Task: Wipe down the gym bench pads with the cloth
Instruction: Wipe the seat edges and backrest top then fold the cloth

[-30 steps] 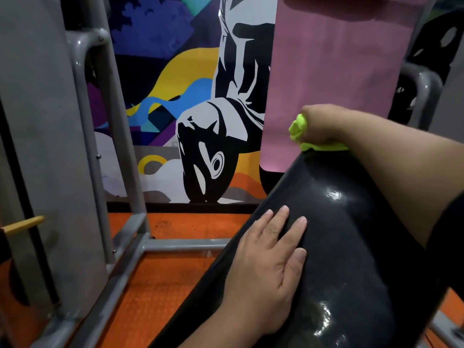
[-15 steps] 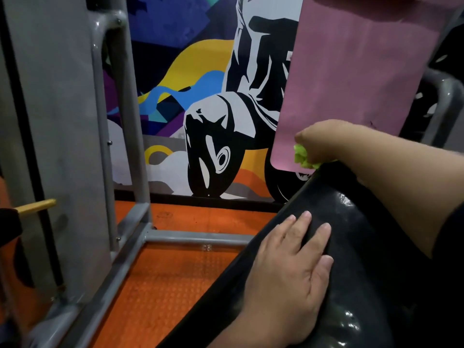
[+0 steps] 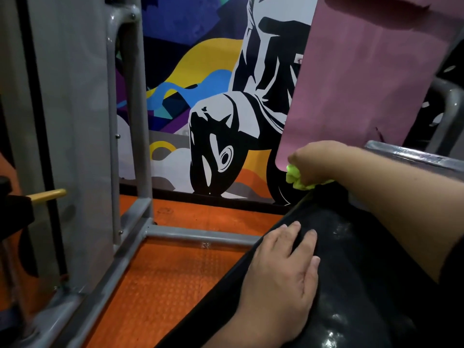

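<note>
**Cloth at the far end of the black pad**

Painted across the back wall, a mural (image 3: 216,101) of bold black, white, blue and yellow shapes fills the background, with a pink mat (image 3: 359,79) hanging in front of it on the right. Below runs an orange textured floor (image 3: 163,285), on which a grey metal frame (image 3: 130,151) stands, one upright rising at the left and a crossbar lying flat along the ground. A yellow-tipped handle (image 3: 47,195) juts out at the left edge.

Slanting up from the lower right, the glossy black bench pad (image 3: 356,285) takes up the near corner. The left hand (image 3: 281,280) lies palm down near the pad's left edge, fingers spread flat against the vinyl and holding nothing. The right hand (image 3: 316,162), reached across from the right, is curled into a fist at the pad's far end, fingers clenched on a bunched neon-green cloth (image 3: 297,180). Part of the cloth sticks out below the knuckles, touching the pad's top edge.
</note>
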Demonstrator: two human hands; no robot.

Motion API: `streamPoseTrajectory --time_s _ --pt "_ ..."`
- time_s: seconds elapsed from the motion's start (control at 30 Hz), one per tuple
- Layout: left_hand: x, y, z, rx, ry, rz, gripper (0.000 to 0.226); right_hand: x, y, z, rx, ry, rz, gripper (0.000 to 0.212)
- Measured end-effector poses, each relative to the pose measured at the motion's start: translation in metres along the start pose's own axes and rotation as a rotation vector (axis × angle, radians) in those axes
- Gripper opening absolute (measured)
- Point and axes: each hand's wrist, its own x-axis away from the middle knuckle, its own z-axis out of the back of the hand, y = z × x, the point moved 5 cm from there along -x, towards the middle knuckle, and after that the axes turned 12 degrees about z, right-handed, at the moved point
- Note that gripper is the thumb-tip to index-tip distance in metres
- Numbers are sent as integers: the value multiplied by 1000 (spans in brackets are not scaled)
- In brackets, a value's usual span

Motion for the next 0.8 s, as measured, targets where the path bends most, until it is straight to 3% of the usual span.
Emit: streamPoseTrajectory --time_s 0.13,0.2,0.33,0.47,0.8 --pt "3 -7 5 -7 10 9 44 -3 -14 -3 -41 16 47 45" --pt "7 -10 5 -1 19 -1 44 3 -15 3 -114 11 51 43" --pt "9 -12 8 -9 26 -8 42 1 -34 0 -27 -13 63 33" --pt "11 -19 10 19 58 -33 39 1 -40 0 -212 -30 107 34" --pt "14 -19 16 -71 50 -91 38 2 -62 -4 -137 -52 93 28"
